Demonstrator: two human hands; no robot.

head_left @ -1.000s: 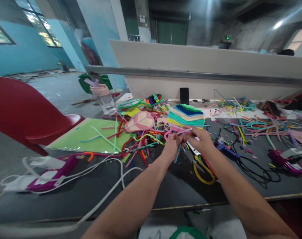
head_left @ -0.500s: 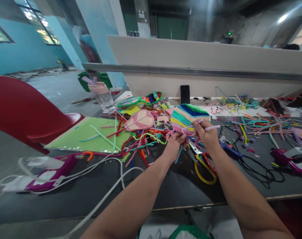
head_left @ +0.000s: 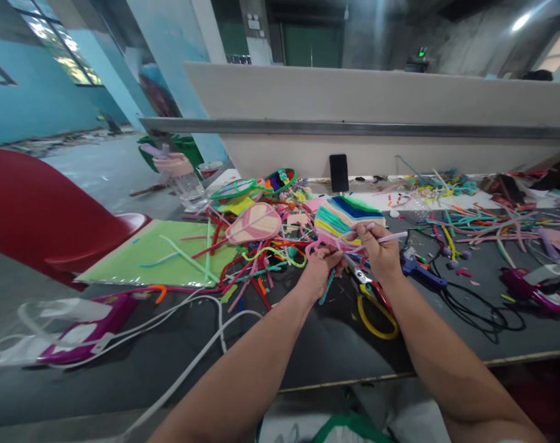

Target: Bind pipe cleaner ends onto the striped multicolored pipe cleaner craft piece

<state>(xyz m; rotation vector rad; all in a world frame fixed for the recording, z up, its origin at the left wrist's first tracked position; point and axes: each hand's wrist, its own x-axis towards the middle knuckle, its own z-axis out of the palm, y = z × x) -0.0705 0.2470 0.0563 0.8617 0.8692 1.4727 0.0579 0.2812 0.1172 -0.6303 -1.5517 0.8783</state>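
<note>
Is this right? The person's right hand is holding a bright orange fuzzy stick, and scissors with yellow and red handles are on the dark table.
Not quite: the fuzzy stick in the right hand is pale purple, not orange, as the head view shows. The scissors are as you said.

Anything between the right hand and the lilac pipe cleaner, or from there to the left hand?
Nothing visible: the right hand grips the lilac pipe cleaner, and its curved part runs openly toward the left hand. The scissors lie close by, nearer the wearer.
</note>
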